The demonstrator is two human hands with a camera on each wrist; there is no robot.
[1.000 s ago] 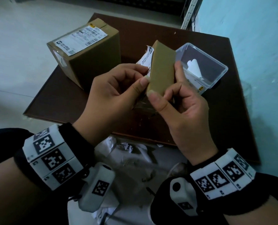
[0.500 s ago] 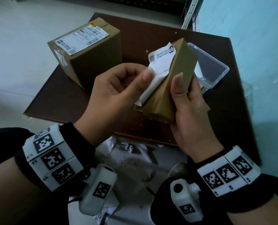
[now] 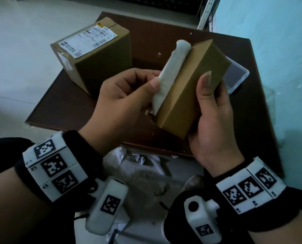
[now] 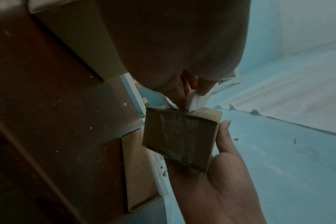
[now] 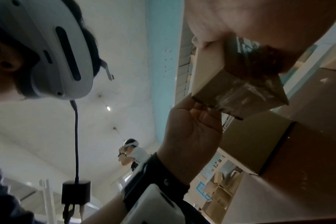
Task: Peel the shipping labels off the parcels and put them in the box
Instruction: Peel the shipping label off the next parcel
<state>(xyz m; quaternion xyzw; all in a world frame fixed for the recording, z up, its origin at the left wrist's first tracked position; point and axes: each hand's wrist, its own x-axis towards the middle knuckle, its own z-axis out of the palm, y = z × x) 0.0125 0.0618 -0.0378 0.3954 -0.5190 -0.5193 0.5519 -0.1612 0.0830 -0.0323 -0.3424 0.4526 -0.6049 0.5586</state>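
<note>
My left hand point(image 3: 123, 101) pinches the white label point(image 3: 171, 74), curled away from the small parcel point(image 3: 187, 95) that my right hand point(image 3: 215, 124) grips above the surface point(image 3: 72, 106). A labelled parcel point(image 3: 93, 55) stands at ten o'clock; the clear box point(image 3: 238, 76) sits at two o'clock, behind the held parcel.

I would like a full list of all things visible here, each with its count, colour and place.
small parcel: 1, brown, held above the table
peeling label: 1, white, curled off the small parcel's left face
large parcel: 1, brown, back left of the table, its own label still on top
plastic box: 1, clear, right of the table, behind the small parcel
table: 1, dark brown
crumpled wrapping: grey-white, on the floor
left hand: pinches the peeling label
right hand: grips the small parcel
</note>
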